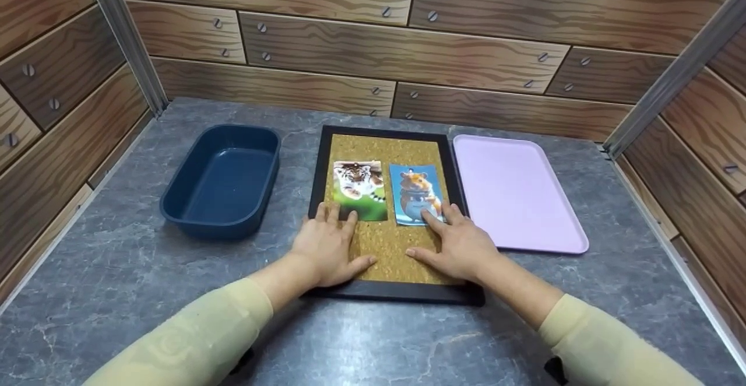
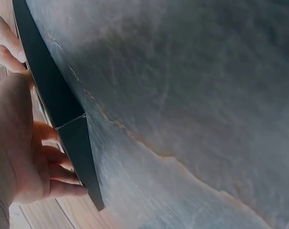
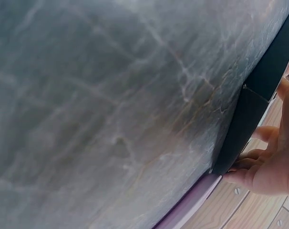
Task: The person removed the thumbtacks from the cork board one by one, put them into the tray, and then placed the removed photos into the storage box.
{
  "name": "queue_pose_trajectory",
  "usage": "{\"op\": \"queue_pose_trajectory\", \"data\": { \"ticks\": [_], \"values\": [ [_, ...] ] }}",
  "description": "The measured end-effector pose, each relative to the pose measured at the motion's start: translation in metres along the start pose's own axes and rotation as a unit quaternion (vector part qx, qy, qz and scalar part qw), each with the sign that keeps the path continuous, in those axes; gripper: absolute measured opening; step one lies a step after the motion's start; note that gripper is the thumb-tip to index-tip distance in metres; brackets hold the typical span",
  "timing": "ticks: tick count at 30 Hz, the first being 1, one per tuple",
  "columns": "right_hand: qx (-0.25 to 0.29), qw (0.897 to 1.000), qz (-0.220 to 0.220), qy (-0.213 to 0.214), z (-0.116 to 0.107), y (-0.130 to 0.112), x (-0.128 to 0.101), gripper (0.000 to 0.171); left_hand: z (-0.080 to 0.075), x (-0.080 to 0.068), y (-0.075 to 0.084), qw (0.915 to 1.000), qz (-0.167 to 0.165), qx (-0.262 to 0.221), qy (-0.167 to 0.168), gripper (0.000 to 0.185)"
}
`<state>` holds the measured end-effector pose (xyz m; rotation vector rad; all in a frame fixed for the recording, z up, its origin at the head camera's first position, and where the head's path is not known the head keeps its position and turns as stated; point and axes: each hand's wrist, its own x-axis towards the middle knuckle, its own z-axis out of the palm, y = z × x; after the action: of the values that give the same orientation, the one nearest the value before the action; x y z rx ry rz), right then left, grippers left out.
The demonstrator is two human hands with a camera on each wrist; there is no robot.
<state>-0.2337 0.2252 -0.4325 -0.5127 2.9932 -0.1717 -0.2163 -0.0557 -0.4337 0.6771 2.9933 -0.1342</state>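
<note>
A cork board (image 1: 384, 246) in a black frame (image 1: 402, 294) lies on the grey table in the head view. Two photo cards are on it: a tiger card (image 1: 358, 188) on the left and a hamster card (image 1: 415, 192) on the right. My left hand (image 1: 327, 245) lies flat on the cork, its fingertips touching the tiger card's lower edge. My right hand (image 1: 456, 241) lies flat too, a finger on the hamster card's lower corner. In the wrist views, the left hand (image 2: 20, 152) and the right hand (image 3: 271, 167) show beside the black frame (image 2: 63, 109) (image 3: 259, 90).
A dark blue tub (image 1: 224, 179) stands left of the board. A pink tray (image 1: 513, 193) lies right of it, its edge (image 3: 192, 205) showing in the right wrist view. Wood-pattern walls enclose the grey marbled table (image 1: 116, 269) on three sides.
</note>
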Motion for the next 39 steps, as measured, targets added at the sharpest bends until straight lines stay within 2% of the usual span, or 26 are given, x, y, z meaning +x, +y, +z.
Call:
{"op": "queue_pose_trajectory", "data": {
  "ticks": [28, 39],
  "values": [
    [0.003, 1.000, -0.005, 0.002, 0.001, -0.004, -0.015, 0.092, 0.002, -0.015, 0.009, 0.9999, 0.001, 0.009, 0.012, 0.101],
    [-0.002, 1.000, -0.004, -0.001, 0.001, -0.006, -0.020, 0.095, 0.000, -0.020, 0.014, 0.9999, -0.005, 0.014, 0.002, 0.102]
  ]
}}
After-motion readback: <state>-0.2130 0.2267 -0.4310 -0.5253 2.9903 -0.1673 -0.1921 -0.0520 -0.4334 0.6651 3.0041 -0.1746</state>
